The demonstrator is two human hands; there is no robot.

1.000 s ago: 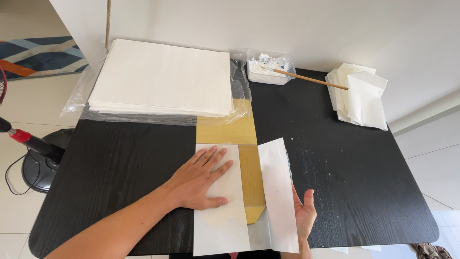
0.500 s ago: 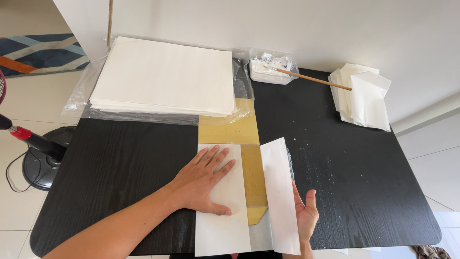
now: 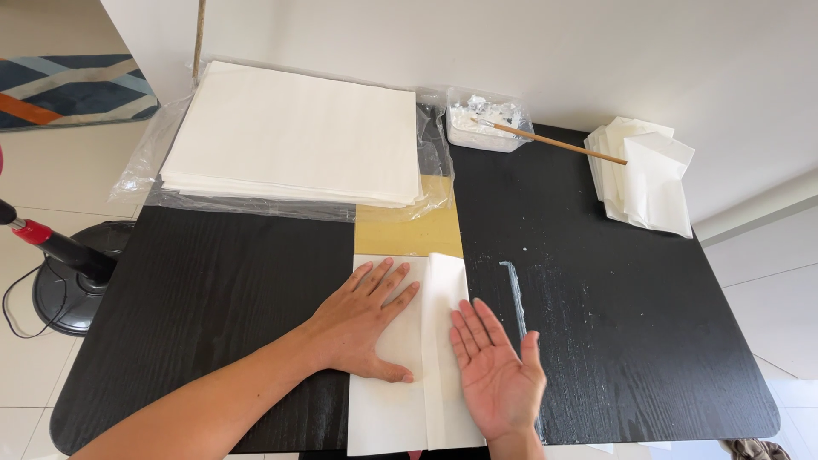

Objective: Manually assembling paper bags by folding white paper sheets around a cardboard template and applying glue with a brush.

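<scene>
The white paper sheet (image 3: 400, 375) lies flat at the near edge of the black table (image 3: 213, 290), over a yellow board (image 3: 413, 230), with its right flap (image 3: 445, 341) folded over toward the middle. It looks thin, light and limp (likely to crease or tear, and perhaps tacky near the pale smear beside it), so it is best handled by flat palms or by its edges. The left hand (image 3: 366, 324) lies open, pressing the sheet down; the right hand (image 3: 498, 375) is open too, palm up, gripping nothing, its fingers touching the flap. Farther off: 1 wrapped paper stack (image 3: 290, 132), a paste tub (image 3: 486, 128) with a stick (image 3: 562, 143), and folded paper pieces (image 3: 648, 175).
</scene>
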